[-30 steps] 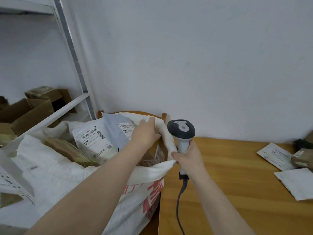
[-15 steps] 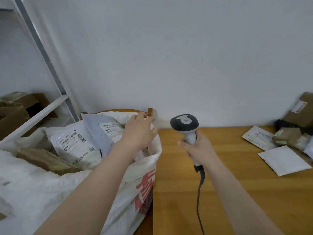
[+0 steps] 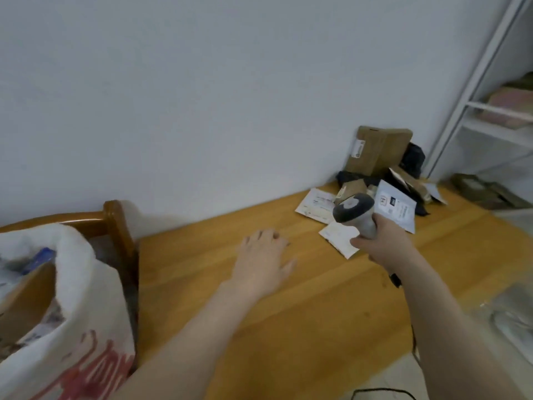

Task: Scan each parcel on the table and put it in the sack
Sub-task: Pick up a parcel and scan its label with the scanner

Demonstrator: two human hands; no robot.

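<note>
The right hand [image 3: 382, 245] grasps the handle of the scanner [image 3: 355, 212] at 3 o'clock, the left hand [image 3: 264, 259], released and holding nothing, extends its spread fingers over the wooden table [image 3: 199, 272] at centre, the parcels [image 3: 375, 154] lie heaped by the wall at 2 o'clock, and the white sack [image 3: 80, 287] stands at 8 o'clock.

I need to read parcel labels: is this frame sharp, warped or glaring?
Head view: motion blur softens everything, so print on the parcels is unreadable and the sack is smeared; the wide-angle lens makes the shelf upright lean; the light is soft and even, no glare.
</note>
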